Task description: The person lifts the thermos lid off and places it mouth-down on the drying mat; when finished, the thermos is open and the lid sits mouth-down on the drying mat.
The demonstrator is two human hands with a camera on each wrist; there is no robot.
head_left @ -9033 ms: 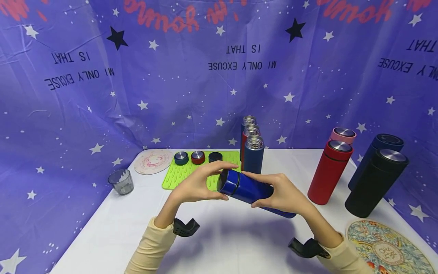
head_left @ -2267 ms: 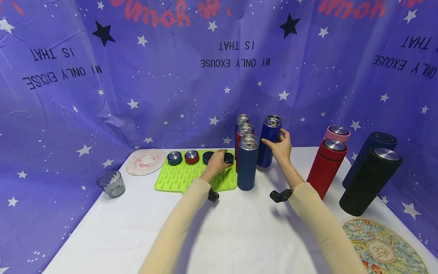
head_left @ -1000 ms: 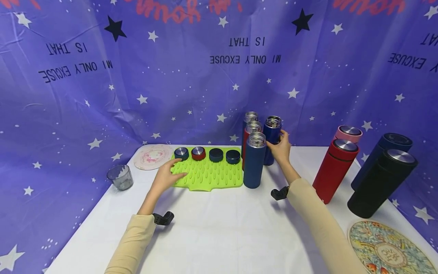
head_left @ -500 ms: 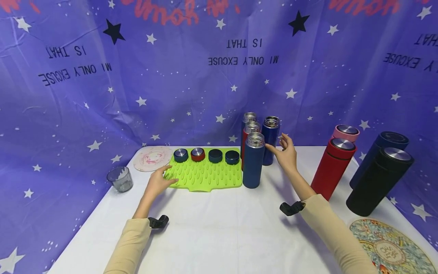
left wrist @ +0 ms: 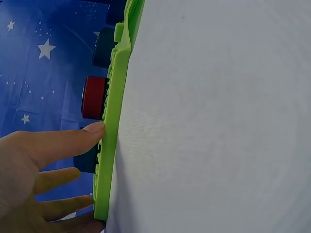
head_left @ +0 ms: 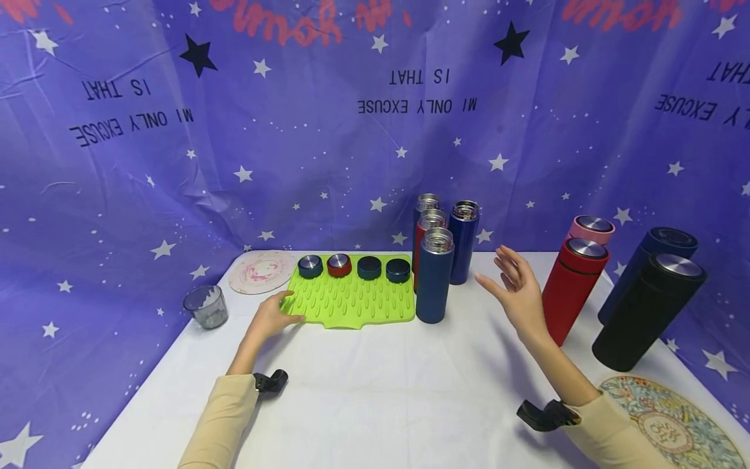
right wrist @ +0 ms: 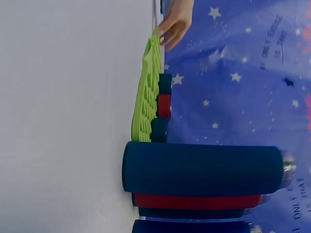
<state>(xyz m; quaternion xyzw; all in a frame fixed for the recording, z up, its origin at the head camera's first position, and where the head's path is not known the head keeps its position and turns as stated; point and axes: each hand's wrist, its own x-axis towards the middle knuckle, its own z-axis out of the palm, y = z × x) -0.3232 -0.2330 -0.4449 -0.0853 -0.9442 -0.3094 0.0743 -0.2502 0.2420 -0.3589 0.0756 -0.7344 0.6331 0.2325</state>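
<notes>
At the left end of the lime-green mat (head_left: 351, 303), my left hand (head_left: 269, 318) has its fingers spread at the edge; in the left wrist view its thumb (left wrist: 68, 144) lies along the mat's near side. A row of thermos lids sits along the mat's back: a steel-topped blue lid (head_left: 310, 266), a red lid (head_left: 339, 264) and two dark blue lids (head_left: 369, 268). My right hand (head_left: 518, 296) hovers above the table, loosely spread and holding nothing. To its left stand lidless thermos bottles: a matte blue one (head_left: 435, 277) in front, a red one, another blue one, and a glossy blue one (head_left: 463, 244).
Capped thermoses stand at right: red (head_left: 571, 293), pink (head_left: 592, 229), navy (head_left: 662, 242) and black (head_left: 644, 312). A patterned round mat (head_left: 668, 420) lies at front right. At left are a grey glass (head_left: 207, 307) and a pink-white round mat (head_left: 262, 272).
The glossy blue thermos, earlier in both hands, now stands lidless with its lid on the mat. My right hand has let go and moved right; my left has drawn to the mat's left edge.
</notes>
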